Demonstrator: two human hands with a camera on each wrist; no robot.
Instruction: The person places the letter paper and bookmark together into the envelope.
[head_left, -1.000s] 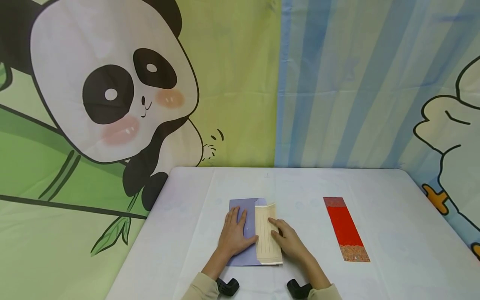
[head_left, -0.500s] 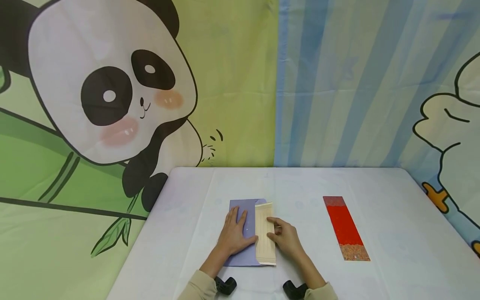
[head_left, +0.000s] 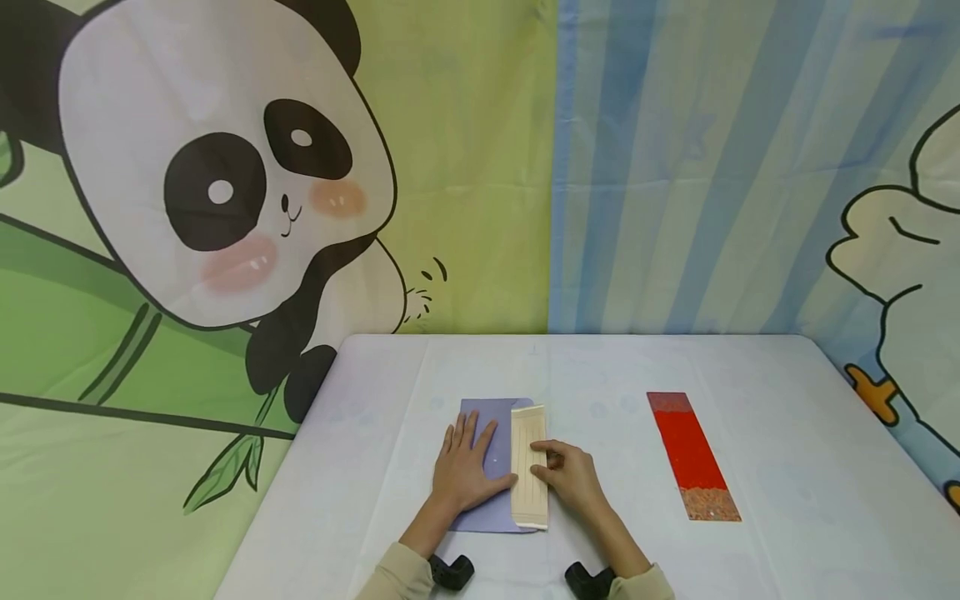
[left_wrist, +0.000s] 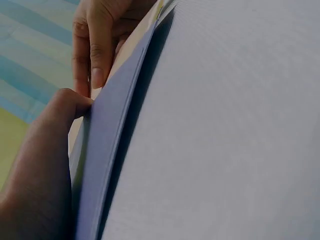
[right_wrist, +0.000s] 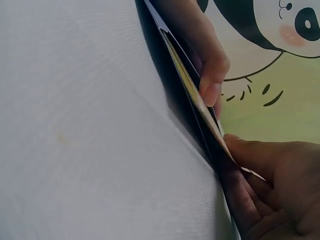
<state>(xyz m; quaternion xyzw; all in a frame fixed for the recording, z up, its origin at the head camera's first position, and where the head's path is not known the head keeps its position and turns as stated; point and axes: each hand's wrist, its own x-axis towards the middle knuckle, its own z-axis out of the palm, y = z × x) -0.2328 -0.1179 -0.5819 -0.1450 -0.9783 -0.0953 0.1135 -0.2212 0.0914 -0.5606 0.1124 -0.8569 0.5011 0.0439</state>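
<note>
A purple paper envelope [head_left: 497, 454] lies flat on the table. Cream letter paper with ruled lines [head_left: 525, 500] sticks out of its right side, its left part hidden under the purple layer. My left hand [head_left: 467, 475] rests spread on the envelope, thumb reaching to the envelope's edge beside the cream paper. From the right, my right hand [head_left: 576, 482] pinches the outer edge of the letter paper, thumb and index finger on top. The right wrist view shows other fingers beneath the letter paper [right_wrist: 192, 90]. Seen edge-on in the left wrist view, the envelope [left_wrist: 112, 117] shows its purple layers.
To the right on the white table [head_left: 615, 375] lies a red strip [head_left: 693, 458] with patterned ends, apart from both hands. Black wrist devices [head_left: 452, 573] sit under the forearms. A printed panda curtain [head_left: 225, 167] hangs behind the table.
The right hand and the letter paper's outer edge have shifted slightly left, so a narrower band of cream paper shows. The left hand stays almost still on the envelope.
</note>
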